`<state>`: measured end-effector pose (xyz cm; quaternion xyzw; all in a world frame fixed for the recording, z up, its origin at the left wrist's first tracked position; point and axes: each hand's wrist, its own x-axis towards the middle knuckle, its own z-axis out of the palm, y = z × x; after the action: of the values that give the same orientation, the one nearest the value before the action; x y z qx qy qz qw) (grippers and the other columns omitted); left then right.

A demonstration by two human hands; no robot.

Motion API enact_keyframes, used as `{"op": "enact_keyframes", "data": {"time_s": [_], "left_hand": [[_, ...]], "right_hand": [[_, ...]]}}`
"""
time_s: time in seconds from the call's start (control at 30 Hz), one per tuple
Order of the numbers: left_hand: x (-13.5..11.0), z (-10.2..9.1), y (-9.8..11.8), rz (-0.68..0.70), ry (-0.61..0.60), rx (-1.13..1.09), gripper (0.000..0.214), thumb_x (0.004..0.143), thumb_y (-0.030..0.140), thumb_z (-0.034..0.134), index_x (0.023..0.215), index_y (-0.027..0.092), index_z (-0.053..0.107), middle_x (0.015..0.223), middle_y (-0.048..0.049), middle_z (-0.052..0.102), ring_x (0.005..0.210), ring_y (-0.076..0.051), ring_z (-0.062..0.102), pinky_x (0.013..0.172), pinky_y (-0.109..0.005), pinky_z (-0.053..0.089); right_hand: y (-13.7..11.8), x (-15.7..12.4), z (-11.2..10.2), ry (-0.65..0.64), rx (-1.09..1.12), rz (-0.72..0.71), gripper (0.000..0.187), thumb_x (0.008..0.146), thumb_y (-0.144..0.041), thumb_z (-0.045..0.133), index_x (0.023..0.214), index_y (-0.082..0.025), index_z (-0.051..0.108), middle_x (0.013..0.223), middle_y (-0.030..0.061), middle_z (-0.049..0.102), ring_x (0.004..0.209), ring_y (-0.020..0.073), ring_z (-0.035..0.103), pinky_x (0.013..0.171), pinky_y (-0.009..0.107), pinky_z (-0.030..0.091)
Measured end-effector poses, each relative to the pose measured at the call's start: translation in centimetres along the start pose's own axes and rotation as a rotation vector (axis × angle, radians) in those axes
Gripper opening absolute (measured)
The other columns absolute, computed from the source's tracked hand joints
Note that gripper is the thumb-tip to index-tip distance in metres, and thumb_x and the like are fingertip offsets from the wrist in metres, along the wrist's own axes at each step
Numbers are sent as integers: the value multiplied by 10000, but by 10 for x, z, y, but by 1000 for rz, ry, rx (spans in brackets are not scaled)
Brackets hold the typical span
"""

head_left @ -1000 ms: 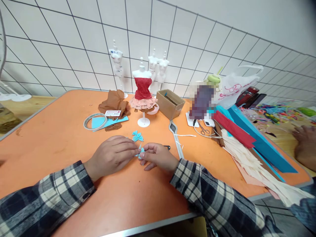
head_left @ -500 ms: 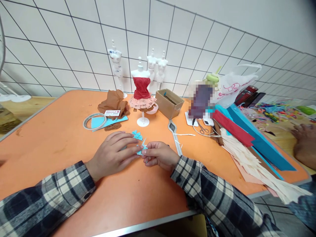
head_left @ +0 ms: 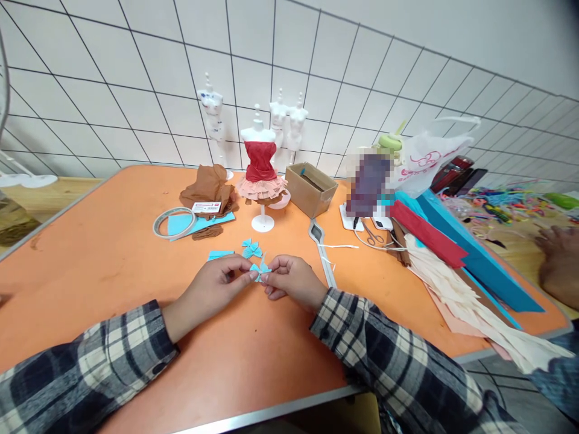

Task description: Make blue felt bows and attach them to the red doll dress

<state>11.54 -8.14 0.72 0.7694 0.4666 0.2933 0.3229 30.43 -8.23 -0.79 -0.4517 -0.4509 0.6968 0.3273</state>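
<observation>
Pinched by left hand [head_left: 215, 289] and right hand [head_left: 296, 283]: a blue bow [head_left: 259, 273], probably so it keeps shape. Second bow [head_left: 252, 248] is parked nearby.

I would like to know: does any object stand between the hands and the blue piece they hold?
Nothing visible does. The left hand and right hand both pinch the blue piece directly, from opposite sides. The blue bow lies just beyond it, not in between.
</observation>
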Motion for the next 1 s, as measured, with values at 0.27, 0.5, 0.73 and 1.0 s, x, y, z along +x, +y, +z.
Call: {"op": "enact_keyframes", "data": {"time_s": [0.27,0.5,0.73,1.0], "left_hand": [[-1,-1,0,-3,20,-73,251,830,391,587,750,182,702,739,-26,713,706,-177,636,690,-270,473],[-1,0,-1,50,0,-83,258,837,404,610,739,184,702,738,-23,709,688,-165,634,686,-263,484],[-1,-1,2,29,-10,-100,282,832,436,615,756,184,715,754,-30,718,707,-178,647,691,-272,489],[-1,0,0,-26,-26,-155,268,814,415,621,723,175,700,725,-28,702,700,-174,628,670,-265,483]], "right_hand": [[-5,-5,1,-13,31,-59,368,648,-399,771,884,-190,580,792,-13,603,715,116,599,569,231,549],[-4,-2,-3,-32,132,-16,343,621,-327,775,879,-181,602,686,-30,605,596,86,570,575,231,543],[-6,-5,-3,-103,130,-28,348,656,-392,759,894,-178,625,862,14,620,760,117,593,600,230,561],[1,-1,0,-5,-32,-118,353,633,-418,793,822,-178,615,785,12,629,744,142,606,555,242,534]]}}
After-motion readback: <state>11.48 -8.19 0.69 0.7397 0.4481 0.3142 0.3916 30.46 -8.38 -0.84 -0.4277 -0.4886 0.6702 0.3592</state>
